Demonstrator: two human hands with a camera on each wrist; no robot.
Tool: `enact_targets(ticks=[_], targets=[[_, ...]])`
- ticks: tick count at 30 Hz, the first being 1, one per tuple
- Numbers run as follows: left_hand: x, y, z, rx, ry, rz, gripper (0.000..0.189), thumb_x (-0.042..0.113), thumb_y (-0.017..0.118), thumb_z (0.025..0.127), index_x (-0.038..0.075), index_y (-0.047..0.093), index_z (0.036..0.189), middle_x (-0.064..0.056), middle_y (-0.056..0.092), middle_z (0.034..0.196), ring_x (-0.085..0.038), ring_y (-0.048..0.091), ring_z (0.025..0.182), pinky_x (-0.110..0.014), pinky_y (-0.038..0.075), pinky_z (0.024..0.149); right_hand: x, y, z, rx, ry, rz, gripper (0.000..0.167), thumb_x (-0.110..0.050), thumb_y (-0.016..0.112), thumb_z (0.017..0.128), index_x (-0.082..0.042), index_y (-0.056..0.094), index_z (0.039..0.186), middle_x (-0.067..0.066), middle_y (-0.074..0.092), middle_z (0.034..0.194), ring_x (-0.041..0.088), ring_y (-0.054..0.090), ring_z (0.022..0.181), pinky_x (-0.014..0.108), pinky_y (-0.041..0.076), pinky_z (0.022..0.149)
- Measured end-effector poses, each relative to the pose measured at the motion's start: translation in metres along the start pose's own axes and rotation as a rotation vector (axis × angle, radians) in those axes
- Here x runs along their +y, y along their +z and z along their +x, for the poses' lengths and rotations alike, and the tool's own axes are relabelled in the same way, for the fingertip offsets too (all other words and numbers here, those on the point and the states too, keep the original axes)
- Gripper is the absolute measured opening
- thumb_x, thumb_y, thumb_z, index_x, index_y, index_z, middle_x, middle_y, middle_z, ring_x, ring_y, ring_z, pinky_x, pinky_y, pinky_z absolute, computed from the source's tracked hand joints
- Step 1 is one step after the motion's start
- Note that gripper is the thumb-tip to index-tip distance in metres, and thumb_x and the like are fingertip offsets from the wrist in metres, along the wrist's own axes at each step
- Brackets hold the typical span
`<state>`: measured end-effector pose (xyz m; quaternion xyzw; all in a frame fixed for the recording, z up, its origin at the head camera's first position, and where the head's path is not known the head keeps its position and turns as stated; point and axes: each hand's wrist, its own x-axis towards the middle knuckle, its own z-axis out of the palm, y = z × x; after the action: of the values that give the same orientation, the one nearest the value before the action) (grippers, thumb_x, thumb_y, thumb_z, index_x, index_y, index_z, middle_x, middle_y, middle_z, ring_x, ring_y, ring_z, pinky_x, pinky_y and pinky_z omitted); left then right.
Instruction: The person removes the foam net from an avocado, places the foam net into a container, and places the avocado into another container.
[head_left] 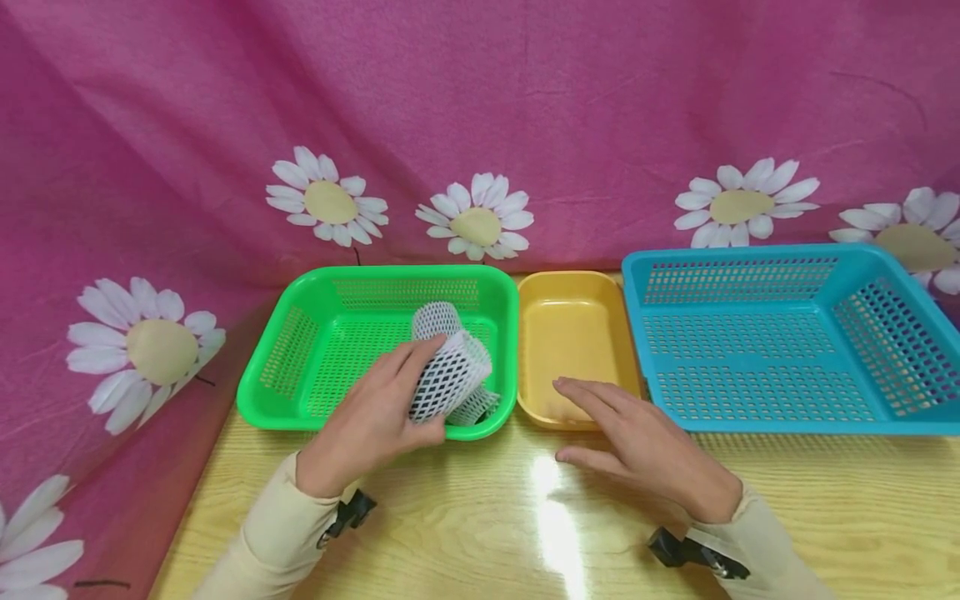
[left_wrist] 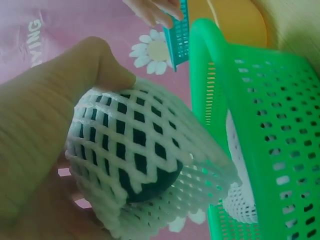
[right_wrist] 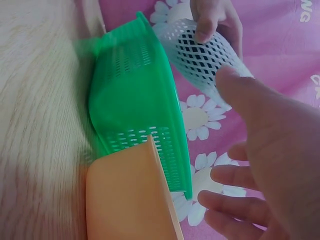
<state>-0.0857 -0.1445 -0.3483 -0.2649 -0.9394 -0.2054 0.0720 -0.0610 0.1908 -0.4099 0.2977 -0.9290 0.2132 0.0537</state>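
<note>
My left hand [head_left: 371, 421] grips a white foam net sleeve [head_left: 450, 377] over the front right part of the green basket [head_left: 382, 272]. Through the mesh, in the left wrist view, shows a dark rounded thing [left_wrist: 155, 182], its kind hidden by the net. More white foam netting [head_left: 435, 318] lies in the basket beneath and behind the held one. With fingers spread and nothing in it, my right hand [head_left: 648, 442] hovers over the front of the yellow tray [head_left: 573, 333]; its thumb overlaps the net in the right wrist view.
To the right of the yellow tray stands a blue perforated basket [head_left: 750, 427]. All three containers line up along a pink curtain [head_left: 585, 100] printed with white daisies. The wooden table [head_left: 465, 517] stretches in front of them, with a bright light reflection.
</note>
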Motion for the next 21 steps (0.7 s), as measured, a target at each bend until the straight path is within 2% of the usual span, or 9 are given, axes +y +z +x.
enact_targets(ticks=[6, 13, 21], targets=[[0.007, 0.001, -0.003, -0.006, 0.059, 0.026, 0.085, 0.026, 0.083, 0.075, 0.011, 0.047, 0.151, -0.005, 0.061, 0.138, -0.022, 0.061, 0.117, -0.039, 0.057, 0.096, 0.0, 0.0, -0.002, 0.019, -0.041, -0.04, 0.068, -0.051, 0.069, 0.096, -0.019, 0.05, 0.153, 0.003, 0.06, 0.149, 0.023, 0.063, 0.132, 0.048, 0.057, 0.104], [0.017, 0.006, -0.006, -0.042, 0.11, 0.055, 0.085, 0.03, 0.084, 0.077, 0.014, 0.047, 0.152, -0.003, 0.061, 0.14, -0.021, 0.061, 0.122, -0.041, 0.055, 0.105, 0.003, 0.0, -0.005, 0.079, -0.105, -0.071, 0.061, -0.038, 0.074, 0.094, -0.014, 0.056, 0.147, 0.003, 0.066, 0.142, 0.022, 0.066, 0.127, 0.043, 0.057, 0.103], [0.024, 0.012, -0.01, -0.073, 0.164, 0.081, 0.087, 0.033, 0.082, 0.076, 0.015, 0.047, 0.153, -0.004, 0.059, 0.144, -0.024, 0.061, 0.127, -0.042, 0.054, 0.108, 0.004, -0.004, -0.009, 0.087, -0.099, -0.084, 0.058, -0.036, 0.076, 0.092, -0.013, 0.06, 0.142, 0.002, 0.068, 0.138, 0.021, 0.068, 0.123, 0.043, 0.059, 0.1]])
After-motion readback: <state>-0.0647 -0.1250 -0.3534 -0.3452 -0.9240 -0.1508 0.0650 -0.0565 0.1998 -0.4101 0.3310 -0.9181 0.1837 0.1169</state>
